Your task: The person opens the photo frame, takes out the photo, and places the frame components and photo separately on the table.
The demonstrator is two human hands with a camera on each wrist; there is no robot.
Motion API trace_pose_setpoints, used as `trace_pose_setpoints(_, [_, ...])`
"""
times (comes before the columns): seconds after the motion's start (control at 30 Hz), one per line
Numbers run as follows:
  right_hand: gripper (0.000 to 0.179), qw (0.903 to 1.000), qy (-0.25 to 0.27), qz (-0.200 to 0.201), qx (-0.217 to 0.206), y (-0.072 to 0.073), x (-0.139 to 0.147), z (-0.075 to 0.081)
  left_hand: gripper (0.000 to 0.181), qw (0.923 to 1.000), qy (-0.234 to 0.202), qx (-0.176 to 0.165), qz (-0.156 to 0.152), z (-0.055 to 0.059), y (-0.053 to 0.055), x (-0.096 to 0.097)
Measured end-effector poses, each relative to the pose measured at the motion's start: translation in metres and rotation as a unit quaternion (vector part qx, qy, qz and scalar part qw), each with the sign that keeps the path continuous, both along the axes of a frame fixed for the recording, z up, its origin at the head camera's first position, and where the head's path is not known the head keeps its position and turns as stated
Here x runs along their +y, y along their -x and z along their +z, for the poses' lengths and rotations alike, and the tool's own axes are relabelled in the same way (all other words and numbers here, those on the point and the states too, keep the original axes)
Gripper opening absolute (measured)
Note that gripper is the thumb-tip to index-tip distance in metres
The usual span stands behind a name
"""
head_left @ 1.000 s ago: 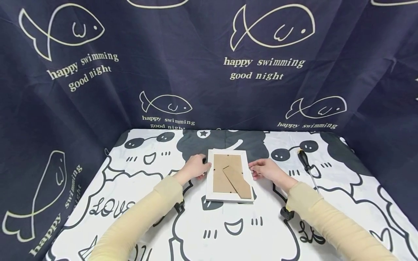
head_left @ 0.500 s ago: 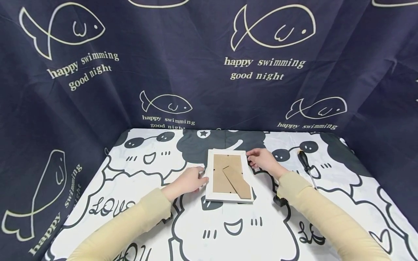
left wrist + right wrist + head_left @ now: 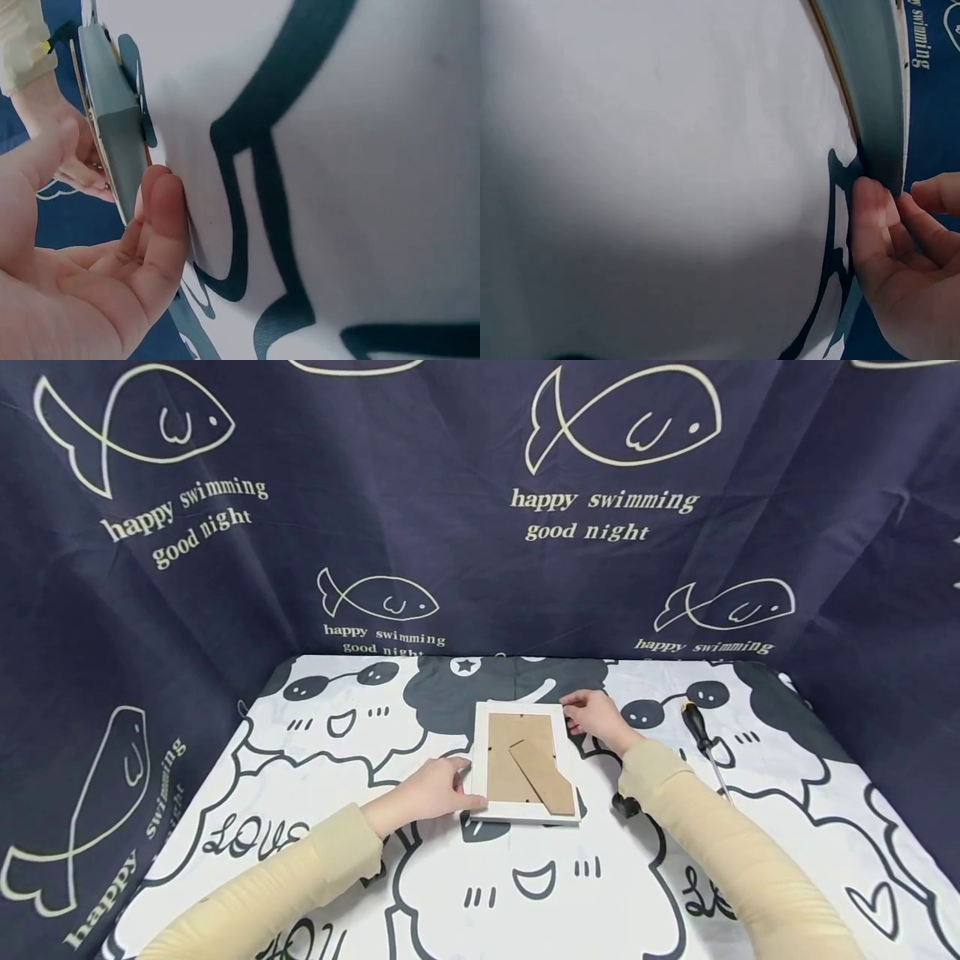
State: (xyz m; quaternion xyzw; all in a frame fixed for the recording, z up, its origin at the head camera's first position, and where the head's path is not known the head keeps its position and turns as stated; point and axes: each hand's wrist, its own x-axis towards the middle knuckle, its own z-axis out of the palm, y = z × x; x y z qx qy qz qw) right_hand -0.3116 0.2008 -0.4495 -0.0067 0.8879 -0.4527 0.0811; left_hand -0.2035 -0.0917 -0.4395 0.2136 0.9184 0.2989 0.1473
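Note:
A white picture frame (image 3: 480, 752) lies back side up in the middle of the table, its brown backing board (image 3: 506, 777) and slanted stand leg (image 3: 547, 781) facing me. My left hand (image 3: 431, 789) grips its left side near the lower corner, thumb on top and fingers along the edge. At the upper right corner, my right hand (image 3: 600, 718) pinches the frame's edge. The left wrist view shows fingers (image 3: 161, 217) against the frame's side (image 3: 124, 142). In the right wrist view, fingertips (image 3: 870, 199) touch the frame's end (image 3: 877, 112).
A screwdriver (image 3: 697, 727) with a black and yellow handle lies to the right, beyond my right forearm. The table is covered by a white cloth (image 3: 600, 910) printed with black cartoon figures. A dark blue curtain (image 3: 465, 527) hangs behind and at both sides.
My left hand has slid down the frame's left side towards the lower corner. My right hand has moved up the right side to the upper corner. The frame has stayed nearly still.

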Motion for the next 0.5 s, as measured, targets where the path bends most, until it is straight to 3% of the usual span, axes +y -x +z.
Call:
trace_pose_setpoints(0.1, [0.028, 0.9999, -0.016, 0.002, 0.003, 0.0026, -0.0015, -0.0005, 0.085, 0.9999, 0.002, 0.001, -0.013, -0.0016, -0.0015, 0.0008])
trace_pose_setpoints(0.33, [0.027, 0.9993, -0.036, 0.003, 0.011, 0.0037, -0.0027, 0.0003, 0.066, 0.9986, 0.02, 0.036, -0.033, -0.0056, -0.0034, 0.0043])
trace_pose_setpoints(0.5, [0.027, 0.9993, -0.036, -0.001, 0.009, 0.0056, -0.0029, -0.002, 0.063, 0.9975, 0.026, 0.054, -0.038, -0.0084, -0.0036, 0.0055])
